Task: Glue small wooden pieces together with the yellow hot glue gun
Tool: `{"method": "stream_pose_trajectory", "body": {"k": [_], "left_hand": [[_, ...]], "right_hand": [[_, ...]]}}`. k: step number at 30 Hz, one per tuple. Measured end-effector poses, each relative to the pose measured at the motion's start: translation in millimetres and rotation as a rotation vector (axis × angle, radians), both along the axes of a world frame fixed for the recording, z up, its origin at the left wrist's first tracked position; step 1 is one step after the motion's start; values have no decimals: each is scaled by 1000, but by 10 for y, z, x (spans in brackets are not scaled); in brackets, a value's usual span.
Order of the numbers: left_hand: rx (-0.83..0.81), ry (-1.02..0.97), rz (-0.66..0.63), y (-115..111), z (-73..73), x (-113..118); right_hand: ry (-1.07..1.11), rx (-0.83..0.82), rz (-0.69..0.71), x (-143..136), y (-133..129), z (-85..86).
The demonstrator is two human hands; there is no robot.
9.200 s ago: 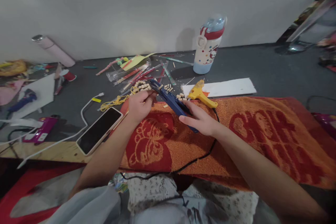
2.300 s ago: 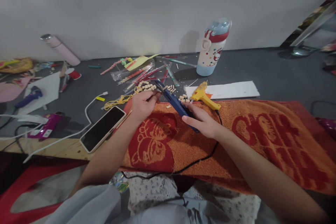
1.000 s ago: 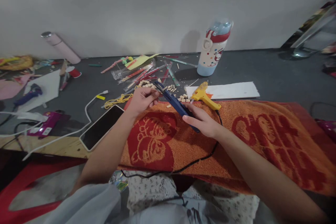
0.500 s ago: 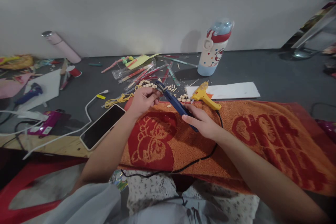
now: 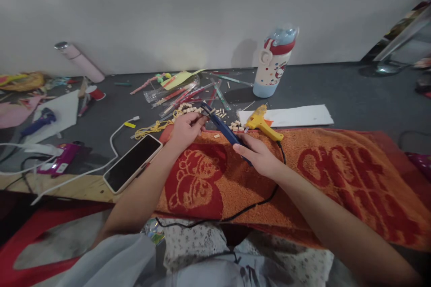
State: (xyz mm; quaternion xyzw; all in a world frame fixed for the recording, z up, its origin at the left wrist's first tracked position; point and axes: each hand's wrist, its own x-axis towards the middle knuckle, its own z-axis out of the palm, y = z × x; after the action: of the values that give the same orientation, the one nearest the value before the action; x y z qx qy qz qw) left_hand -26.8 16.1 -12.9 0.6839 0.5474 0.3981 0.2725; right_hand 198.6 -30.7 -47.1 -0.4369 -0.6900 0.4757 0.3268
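My right hand [image 5: 257, 154] is wrapped round a long dark blue tool [image 5: 226, 131], which slants up to the left over the orange and red towel [image 5: 256, 193]. At the tool's far end, my left hand [image 5: 188, 129] has its fingers pinched together; what they hold is too small to make out. Small pale wooden pieces [image 5: 220, 112] are scattered just beyond the tool. A yellow glue gun [image 5: 258, 121] rests right of the tool, partly over a white board [image 5: 303, 115].
A phone [image 5: 133, 163] lies by my left forearm, near a white cable [image 5: 112, 143]. Yellow cord [image 5: 151, 130], wrapped sticks [image 5: 178, 94] and a tall bottle [image 5: 274, 65] are farther back. A pink flask [image 5: 81, 62] and a purple power strip [image 5: 60, 159] are at left.
The blue tool and my right hand have shifted very slightly up and to the left. My left hand stays at the tool's far end.
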Motion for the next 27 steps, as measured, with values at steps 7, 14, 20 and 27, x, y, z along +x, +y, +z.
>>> {"method": "stream_pose_trajectory", "body": {"k": [7, 14, 20, 27], "left_hand": [[164, 171, 16, -4, -25, 6], [470, 148, 159, -263, -9, 171], [-231, -347, -208, -357, -193, 450], [-198, -385, -187, -321, -352, 498]], "right_hand": [[-18, 22, -10, -1, -3, 4], [62, -20, -95, -50, 25, -15], [207, -11, -95, -129, 24, -62], [231, 25, -81, -139, 13, -92]]}}
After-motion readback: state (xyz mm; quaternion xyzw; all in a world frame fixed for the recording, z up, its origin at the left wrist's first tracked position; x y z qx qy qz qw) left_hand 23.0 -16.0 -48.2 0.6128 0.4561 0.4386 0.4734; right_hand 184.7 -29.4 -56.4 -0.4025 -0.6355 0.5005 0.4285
